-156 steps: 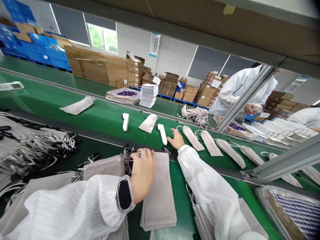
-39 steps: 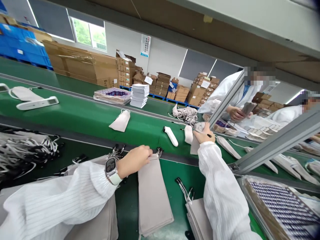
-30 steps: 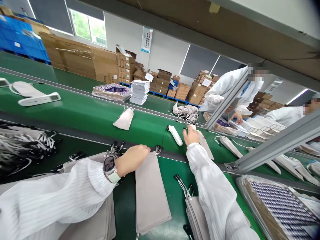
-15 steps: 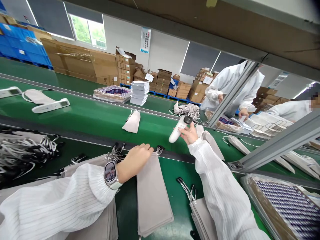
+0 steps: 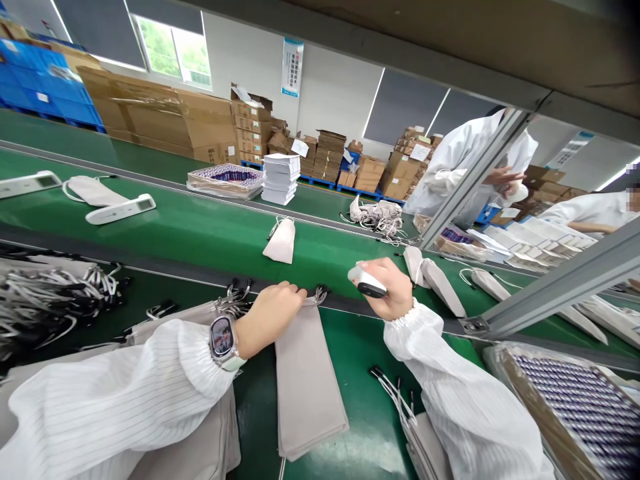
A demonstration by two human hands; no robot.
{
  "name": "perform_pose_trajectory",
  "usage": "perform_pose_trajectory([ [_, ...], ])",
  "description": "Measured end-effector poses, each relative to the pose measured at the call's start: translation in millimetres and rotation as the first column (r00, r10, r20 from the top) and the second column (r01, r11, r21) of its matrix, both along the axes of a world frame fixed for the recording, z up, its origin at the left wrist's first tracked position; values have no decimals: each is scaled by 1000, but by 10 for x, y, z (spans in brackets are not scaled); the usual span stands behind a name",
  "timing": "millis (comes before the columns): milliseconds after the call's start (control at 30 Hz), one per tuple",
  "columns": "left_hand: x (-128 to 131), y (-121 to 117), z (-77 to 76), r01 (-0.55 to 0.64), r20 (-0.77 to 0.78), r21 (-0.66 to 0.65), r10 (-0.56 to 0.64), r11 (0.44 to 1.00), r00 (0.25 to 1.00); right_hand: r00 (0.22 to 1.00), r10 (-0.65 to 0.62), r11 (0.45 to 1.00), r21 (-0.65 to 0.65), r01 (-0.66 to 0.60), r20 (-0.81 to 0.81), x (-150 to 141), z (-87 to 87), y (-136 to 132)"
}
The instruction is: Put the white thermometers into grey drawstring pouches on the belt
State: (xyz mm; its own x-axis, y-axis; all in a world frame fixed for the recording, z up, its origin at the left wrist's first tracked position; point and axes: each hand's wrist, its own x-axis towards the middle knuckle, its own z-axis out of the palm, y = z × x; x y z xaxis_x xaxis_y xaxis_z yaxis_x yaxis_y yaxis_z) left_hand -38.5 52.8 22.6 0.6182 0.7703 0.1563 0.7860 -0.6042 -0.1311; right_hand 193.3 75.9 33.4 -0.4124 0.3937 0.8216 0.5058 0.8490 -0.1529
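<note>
Fingers of the right hand [image 5: 393, 293] clamped round a white device [image 5: 369, 283], held above the green belt [image 5: 215, 233].
Device's black end faces the wearer, tipped downward; long axis foreshortened, exact tilt cannot be read. Left hand [image 5: 273, 313]: fingers together, bent over the corded top of the pouch stack [image 5: 310, 387]; fingertips partly hidden, cannot tell whether they pinch cloth. Small pouch [image 5: 281, 241] lies on belt, well apart from device.
</note>
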Motion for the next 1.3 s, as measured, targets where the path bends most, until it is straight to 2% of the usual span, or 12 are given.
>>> perform_pose_trajectory([
  [100, 0, 2, 16, 0, 2, -2, 0, 1000, 1000, 999, -37, 992, -120, 40, 33, 32, -156, -26],
  [200, 0, -3, 44, 30, 8, -4, -30, 1000, 1000, 995, -94, 975, -207, 85, -35, 46, -252, -5],
  [300, 2, -13, 66, 42, 11, -16, -41, 999, 999, 967, -146, 966, -239, 94, -208, 39, -225, 18],
  [433, 2, -22, 74, 19, 17, -16, -19, 1000, 1000, 858, -157, 946, -325, -13, -490, 10, -119, 42],
  [533, -3, -24, 67, -9, 5, -41, 10, 999, 1000, 791, -170, 928, -365, -72, -588, -11, -76, 65],
  [700, -19, 1, 51, -31, 2, -16, 31, 999, 1000, 785, -170, 897, -423, -127, -596, -78, -38, 69],
  [1033, -45, 51, 23, -31, -42, -29, 30, 999, 999, 771, -105, 868, -436, -236, -628, -328, 127, 81],
  [1300, -71, 55, 61, 74, -80, -57, -78, 996, 994, 781, -66, 876, -410, -252, -621, -500, 181, 161],
])
